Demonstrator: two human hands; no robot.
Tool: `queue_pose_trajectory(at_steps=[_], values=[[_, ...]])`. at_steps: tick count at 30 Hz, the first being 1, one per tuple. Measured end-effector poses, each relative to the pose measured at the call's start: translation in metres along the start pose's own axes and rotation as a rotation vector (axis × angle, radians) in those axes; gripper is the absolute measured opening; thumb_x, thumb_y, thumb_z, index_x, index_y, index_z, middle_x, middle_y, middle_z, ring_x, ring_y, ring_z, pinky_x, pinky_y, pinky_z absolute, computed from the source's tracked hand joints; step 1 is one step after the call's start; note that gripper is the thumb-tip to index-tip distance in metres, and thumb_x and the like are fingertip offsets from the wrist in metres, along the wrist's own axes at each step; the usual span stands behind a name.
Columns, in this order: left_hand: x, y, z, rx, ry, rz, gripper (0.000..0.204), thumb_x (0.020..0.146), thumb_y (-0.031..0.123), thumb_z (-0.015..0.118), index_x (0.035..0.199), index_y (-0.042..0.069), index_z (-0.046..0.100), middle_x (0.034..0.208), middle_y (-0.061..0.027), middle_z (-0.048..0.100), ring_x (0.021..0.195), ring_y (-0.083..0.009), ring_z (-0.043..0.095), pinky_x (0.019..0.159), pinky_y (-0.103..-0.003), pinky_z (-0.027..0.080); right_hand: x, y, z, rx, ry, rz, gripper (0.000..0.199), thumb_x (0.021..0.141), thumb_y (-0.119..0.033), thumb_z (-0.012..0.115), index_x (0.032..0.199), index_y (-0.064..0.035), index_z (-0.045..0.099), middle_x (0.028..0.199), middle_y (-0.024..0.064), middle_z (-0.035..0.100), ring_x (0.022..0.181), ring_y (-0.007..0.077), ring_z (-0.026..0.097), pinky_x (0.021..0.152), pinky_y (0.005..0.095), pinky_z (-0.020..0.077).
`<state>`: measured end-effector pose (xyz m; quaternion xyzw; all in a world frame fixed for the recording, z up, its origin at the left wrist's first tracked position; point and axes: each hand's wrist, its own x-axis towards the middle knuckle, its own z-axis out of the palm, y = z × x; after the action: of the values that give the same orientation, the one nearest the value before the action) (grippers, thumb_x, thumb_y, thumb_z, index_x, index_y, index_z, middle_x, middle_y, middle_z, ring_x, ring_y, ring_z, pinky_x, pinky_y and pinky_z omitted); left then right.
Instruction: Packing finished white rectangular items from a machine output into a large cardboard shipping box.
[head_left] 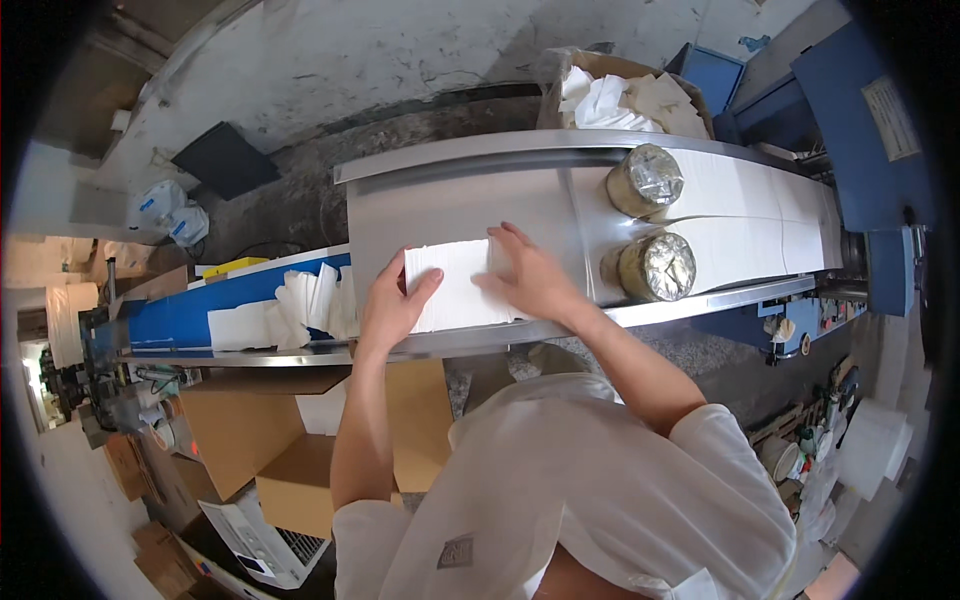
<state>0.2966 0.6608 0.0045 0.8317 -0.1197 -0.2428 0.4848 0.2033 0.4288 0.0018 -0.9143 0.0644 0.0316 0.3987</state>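
A stack of folded white paper lies on the metal-edged worktable in front of me. My left hand grips its left end, with the thumb on top and the fingers round the far left edge. At the opposite end is my right hand, its thumb over the top face and its fingers reaching past the far corner; that hand is slightly blurred. Right of it, two round weights wrapped in shiny clear film, a far weight and a near weight, stand on long rows of white paper.
Crumpled white paper lies on a blue belt to the left. Below the table's near edge is an open cardboard box. Behind the table stands a carton of scrap paper. Blue machinery closes off the right end.
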Motion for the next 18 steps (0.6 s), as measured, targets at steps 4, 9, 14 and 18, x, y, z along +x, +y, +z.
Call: queue_pose_trajectory(at_steps=[4,9,14,18], values=[[-0.002,0.002,-0.003,-0.130,-0.028,-0.094,0.066,0.093,0.034,0.073,0.144,0.001,0.047,0.116,-0.0173,0.069,0.100,-0.0215,0.067,0.087,-0.031,0.052,-0.014,0.001,0.001,0.061,0.169,0.052,0.092,0.089,-0.037,0.075,0.154,0.0035,0.024,0.145,0.0313,0.047,0.136,0.0447,0.046,0.111,0.0437,0.0402],[-0.021,0.007,-0.014,-0.047,-0.041,-0.022,0.089,0.085,0.029,0.080,0.152,0.000,0.030,0.122,-0.0217,0.064,0.111,-0.0285,0.065,0.091,-0.035,0.053,-0.042,-0.020,-0.060,-0.011,-0.222,0.082,0.102,0.087,-0.039,0.077,0.155,0.0052,0.014,0.134,0.0339,0.055,0.123,0.0467,0.056,0.102,0.0430,0.0466],[-0.052,0.026,-0.008,0.428,-0.086,0.041,0.110,0.074,0.027,0.086,0.156,0.001,0.017,0.133,-0.0281,0.054,0.122,-0.0397,0.058,0.096,-0.043,0.052,-0.062,0.003,-0.048,0.016,-0.263,0.051,0.103,0.083,-0.035,0.081,0.154,0.0043,0.018,0.120,0.0351,0.060,0.107,0.0490,0.062,0.092,0.0457,0.0506],[-0.045,0.021,0.002,0.359,-0.046,0.067,0.111,0.073,0.025,0.088,0.156,0.003,0.018,0.132,-0.0277,0.055,0.123,-0.0414,0.057,0.100,-0.044,0.050,-0.053,0.009,-0.030,-0.063,-0.075,-0.101,0.099,0.081,-0.031,0.082,0.153,0.0023,0.024,0.115,0.0347,0.061,0.101,0.0496,0.063,0.086,0.0491,0.0517]])
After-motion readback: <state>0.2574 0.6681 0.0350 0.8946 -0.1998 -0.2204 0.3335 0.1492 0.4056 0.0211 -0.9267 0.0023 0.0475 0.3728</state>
